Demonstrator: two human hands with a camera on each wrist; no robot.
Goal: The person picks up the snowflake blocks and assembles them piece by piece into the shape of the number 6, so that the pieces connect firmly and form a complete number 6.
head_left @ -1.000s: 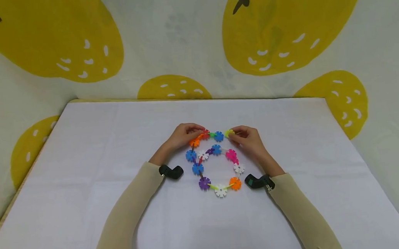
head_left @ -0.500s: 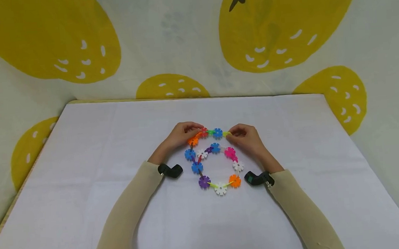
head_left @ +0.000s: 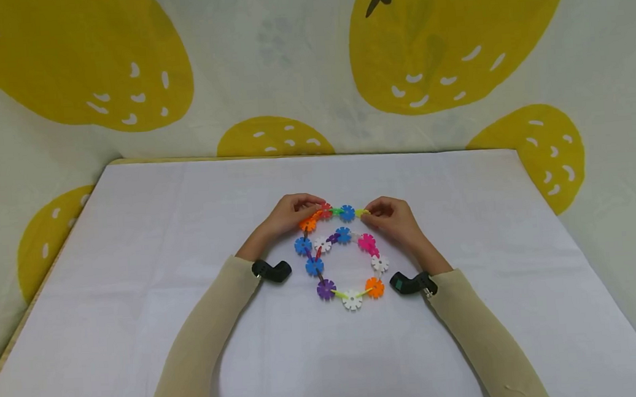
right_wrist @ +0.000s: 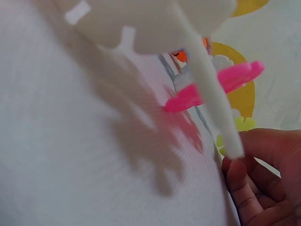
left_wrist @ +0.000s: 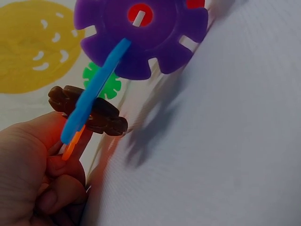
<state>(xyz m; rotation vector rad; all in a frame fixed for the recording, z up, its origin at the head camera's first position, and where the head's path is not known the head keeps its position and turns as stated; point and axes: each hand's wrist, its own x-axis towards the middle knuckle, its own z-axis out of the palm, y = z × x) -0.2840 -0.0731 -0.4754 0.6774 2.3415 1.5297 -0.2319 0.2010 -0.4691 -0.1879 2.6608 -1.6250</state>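
Observation:
Notched plastic snowflake discs in many colours are linked into a chain, with a closed ring in front and a curved arm behind it. On that arm my left hand point(head_left: 290, 215) pinches the chain at the red disc point(head_left: 325, 210), beside the orange disc point(head_left: 308, 225). My right hand point(head_left: 394, 218) pinches a yellow disc point(head_left: 362, 212), set against the blue disc point(head_left: 347, 213) at the arm's end. The left wrist view has a purple disc point(left_wrist: 136, 52) and a brown disc point(left_wrist: 106, 113) close up. A pink disc point(right_wrist: 240, 77) appears in the right wrist view, by the yellow disc point(right_wrist: 244, 124).
A white cloth point(head_left: 185, 201) covers the table. The ring's near side has a white disc point(head_left: 352, 300) and an orange disc point(head_left: 375, 287). Behind the table hangs a pale curtain with yellow fruit shapes point(head_left: 275, 137). Black wrist cameras point(head_left: 272, 272) sit close to the ring on both sides.
The yellow disc has turned from face-on to nearly edge-on in my right hand and come against the blue disc. My left hand keeps its grip, and the last half second shows almost no movement.

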